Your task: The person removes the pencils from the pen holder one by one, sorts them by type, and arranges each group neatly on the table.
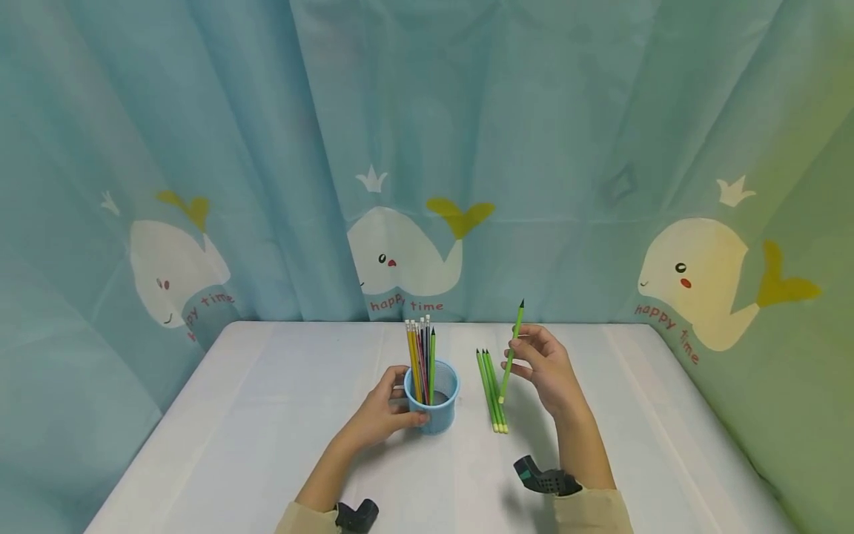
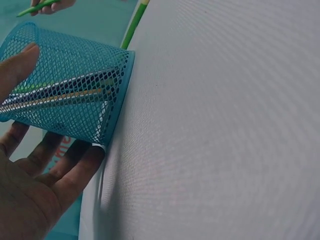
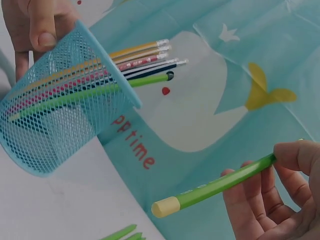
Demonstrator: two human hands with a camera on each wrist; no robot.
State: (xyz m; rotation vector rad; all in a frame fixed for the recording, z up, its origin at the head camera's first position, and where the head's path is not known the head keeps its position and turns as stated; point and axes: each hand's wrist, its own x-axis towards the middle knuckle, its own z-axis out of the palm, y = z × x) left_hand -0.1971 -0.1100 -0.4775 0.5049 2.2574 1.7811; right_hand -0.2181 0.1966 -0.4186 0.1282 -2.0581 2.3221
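Note:
My left hand (image 1: 380,417) grips the side of a light blue mesh pencil cup (image 1: 440,421), thumb on the near side. The cup stands upright on the table. Several pencils (image 1: 416,360) lean in it, yellow, red, dark and one green, most with eraser ends up. To the right of the cup, my right hand (image 1: 548,369) pinches a green pencil (image 1: 511,352), dark point up and pale yellow end down. In the right wrist view this green pencil (image 3: 220,186) is between thumb and fingers, apart from the cup (image 3: 55,120).
Three green pencils (image 1: 492,397) lie side by side between the cup and my right hand, points toward the back. The white table (image 1: 267,415) ends at a blue-green curtain (image 1: 567,148) printed with whales. A dark camera (image 1: 547,478) is strapped on the right wrist.

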